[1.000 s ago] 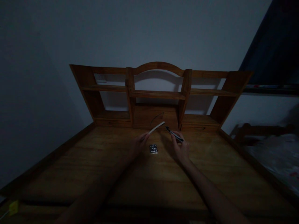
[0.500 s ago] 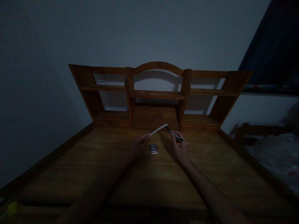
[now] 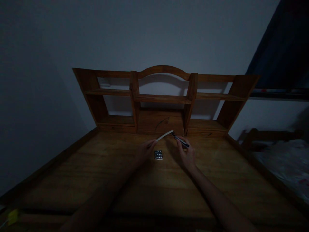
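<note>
My left hand (image 3: 144,151) is closed around one end of a slim, pale, slightly curved strip (image 3: 164,135), which points up and right. In the pinched fingers of my right hand (image 3: 187,154) is a slim black-and-white stick-like piece (image 3: 181,141). Its dark tip meets the strip's far end; whether the two are joined I cannot tell in the dim light. Below and between my hands lies a small dark block with rows of pale, shiny marks (image 3: 158,155), flat on the wooden desk (image 3: 154,183). Neither hand touches it.
A wooden shelf unit (image 3: 164,98) spans the back of the desk against the wall. Raised wooden edges (image 3: 251,158) run along the sides. A yellow object (image 3: 13,217) is at the lower left. Pale crumpled material (image 3: 287,161) lies beyond the right edge.
Almost nothing differs. The whole view has shifted very slightly; both hands keep their holds, and the strip and the stick-like piece still meet at their tips.
</note>
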`<act>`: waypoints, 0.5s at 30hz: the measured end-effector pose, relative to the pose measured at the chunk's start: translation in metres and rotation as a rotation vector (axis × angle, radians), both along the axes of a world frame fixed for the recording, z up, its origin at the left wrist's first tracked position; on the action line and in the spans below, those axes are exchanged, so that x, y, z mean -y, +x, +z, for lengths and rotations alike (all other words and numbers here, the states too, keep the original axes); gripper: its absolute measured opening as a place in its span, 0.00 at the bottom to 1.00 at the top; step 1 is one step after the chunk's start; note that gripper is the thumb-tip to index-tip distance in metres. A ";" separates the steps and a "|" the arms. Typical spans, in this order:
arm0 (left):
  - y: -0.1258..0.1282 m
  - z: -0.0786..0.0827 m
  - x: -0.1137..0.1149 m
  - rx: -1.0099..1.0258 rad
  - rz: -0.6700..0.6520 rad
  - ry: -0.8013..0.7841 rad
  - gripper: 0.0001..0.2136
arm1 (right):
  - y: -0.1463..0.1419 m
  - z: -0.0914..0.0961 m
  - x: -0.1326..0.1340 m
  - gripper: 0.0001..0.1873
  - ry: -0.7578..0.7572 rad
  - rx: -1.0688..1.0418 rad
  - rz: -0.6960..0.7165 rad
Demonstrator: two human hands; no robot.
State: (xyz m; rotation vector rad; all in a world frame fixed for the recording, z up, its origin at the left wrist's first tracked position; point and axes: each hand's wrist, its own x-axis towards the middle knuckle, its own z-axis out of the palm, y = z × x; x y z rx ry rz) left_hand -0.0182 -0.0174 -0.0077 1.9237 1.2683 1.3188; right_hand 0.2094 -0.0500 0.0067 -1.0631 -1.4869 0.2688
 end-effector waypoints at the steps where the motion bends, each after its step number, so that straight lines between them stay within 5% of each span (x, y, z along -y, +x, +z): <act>1: -0.001 0.000 -0.001 0.014 0.012 -0.002 0.19 | 0.000 0.000 0.000 0.13 0.002 0.006 -0.001; 6: -0.008 0.002 -0.005 0.066 0.130 0.022 0.20 | -0.001 0.001 0.001 0.13 0.022 0.038 -0.016; 15: -0.001 -0.004 -0.005 -0.022 0.016 -0.012 0.20 | -0.001 0.003 0.002 0.12 0.022 0.041 -0.002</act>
